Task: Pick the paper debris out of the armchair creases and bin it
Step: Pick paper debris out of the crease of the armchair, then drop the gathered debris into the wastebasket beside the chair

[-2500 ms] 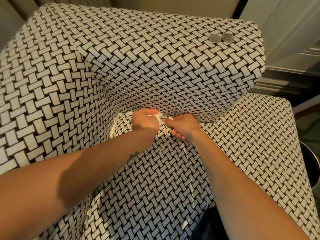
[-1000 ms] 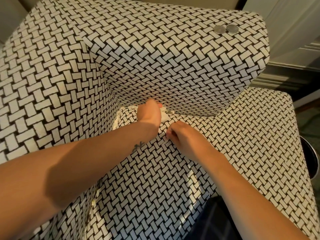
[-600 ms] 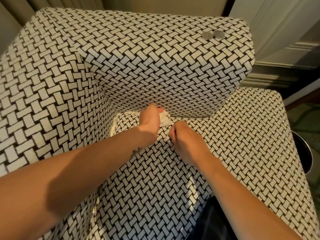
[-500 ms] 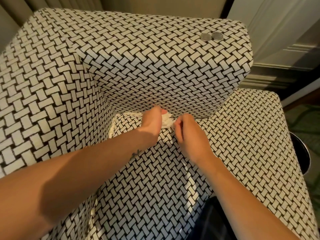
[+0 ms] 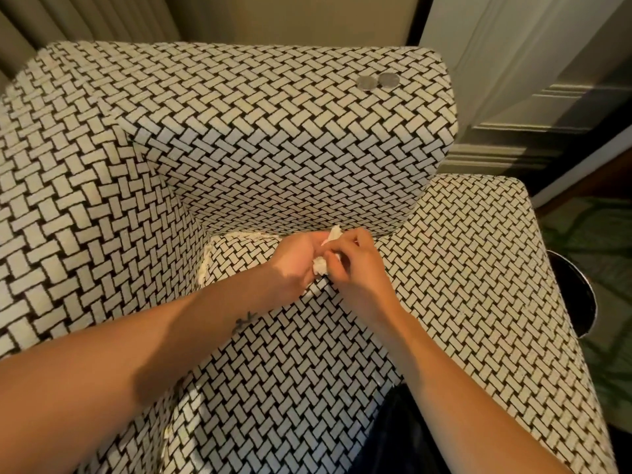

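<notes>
Head view: left hand (image 5: 294, 263) and right hand (image 5: 357, 268) meet above the seat, just in front of the rear crease, the fingers of both curled round a white wad of paper debris (image 5: 321, 265). Armchair (image 5: 102, 186) panels enclose the rear and left. A dark bin (image 5: 579, 297) shows beyond the right edge. Two coins (image 5: 378, 82) lie on the upper panel.

Both your arms are bare and stretched forward. Your left forearm (image 5: 143, 364) comes in from the lower left, and your right forearm (image 5: 441, 367) from the lower right. A small dark tattoo (image 5: 245, 321) sits just behind your left wrist. Your hands meet and touch. Your left hand (image 5: 294, 261) is curled, its fingers wrapped round a white paper wad (image 5: 320, 265). Your right hand (image 5: 357, 266) has its back turned up and its fingers bent, their tips pinching the same wad against your left hand.
</notes>
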{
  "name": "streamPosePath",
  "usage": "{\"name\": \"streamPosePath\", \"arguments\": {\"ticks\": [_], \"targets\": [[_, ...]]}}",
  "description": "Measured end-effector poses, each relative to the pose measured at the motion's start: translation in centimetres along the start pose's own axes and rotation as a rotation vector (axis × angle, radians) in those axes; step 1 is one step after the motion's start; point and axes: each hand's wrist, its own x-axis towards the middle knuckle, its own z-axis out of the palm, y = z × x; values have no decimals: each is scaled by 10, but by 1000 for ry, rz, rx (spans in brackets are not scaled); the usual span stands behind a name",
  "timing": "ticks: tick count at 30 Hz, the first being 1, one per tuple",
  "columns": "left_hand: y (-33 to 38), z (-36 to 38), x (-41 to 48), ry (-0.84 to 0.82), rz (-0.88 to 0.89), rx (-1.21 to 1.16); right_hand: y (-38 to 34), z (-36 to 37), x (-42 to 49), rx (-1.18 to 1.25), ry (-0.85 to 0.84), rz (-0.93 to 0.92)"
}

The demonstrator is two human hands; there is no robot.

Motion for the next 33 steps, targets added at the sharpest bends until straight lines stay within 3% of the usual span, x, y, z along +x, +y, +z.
{"name": "streamPosePath", "arguments": {"ticks": [4,8,14,21,25,33], "targets": [[-7,29,-24,-9,10,145,7,-28,-28,84,28,13],[-28,79,-37,1,51,274,26,-65,-54,-97,96,50],[-41,178,-53,-138,158,384,73,-140,-100,-47,259,108],[-57,301,-32,-209,268,401,145,-222,-120,-19,633,129],[-70,376,17,-263,219,368,195,-268,-103,47,839,227],[-104,446,96,-240,-31,243,286,-305,-76,154,810,519]]}}
